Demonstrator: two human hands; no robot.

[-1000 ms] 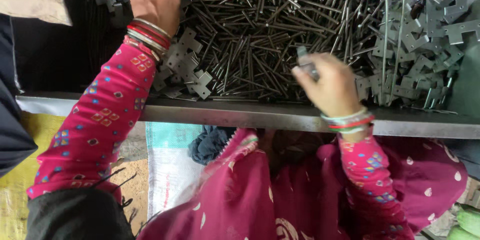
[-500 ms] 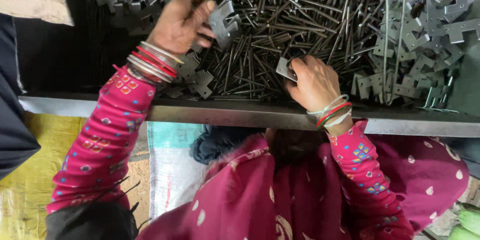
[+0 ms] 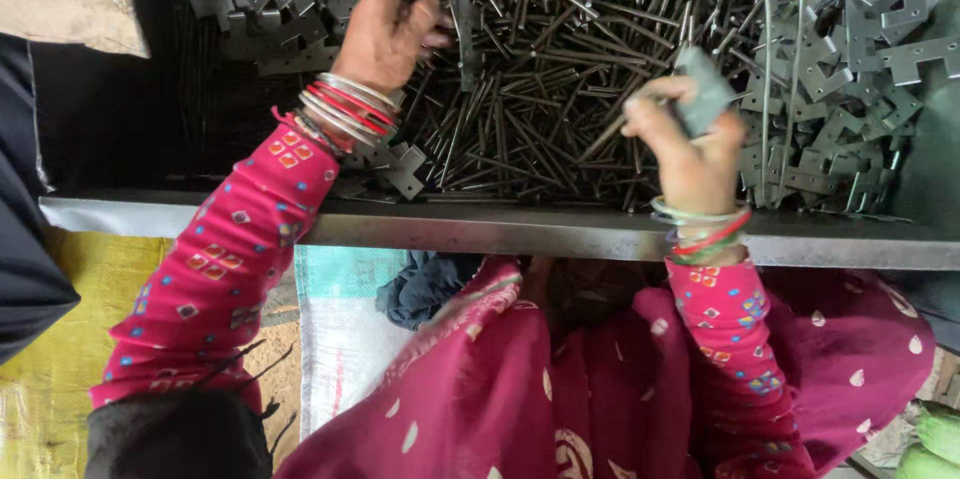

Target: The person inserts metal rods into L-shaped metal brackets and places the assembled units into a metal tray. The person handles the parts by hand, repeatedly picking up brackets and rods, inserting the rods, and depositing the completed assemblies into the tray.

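Our right hand (image 3: 685, 144) fingers pinch a flat metal plate (image 3: 705, 94). Our left hand (image 3: 388, 29) fingers close on a metal strip (image 3: 462, 24) above the rod pile (image 3: 560, 89).

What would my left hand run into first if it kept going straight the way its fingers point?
Most likely the flat metal strip lying across the heap of metal rods: the left hand points right, fingertips about at it. Whether they touch is unclear.
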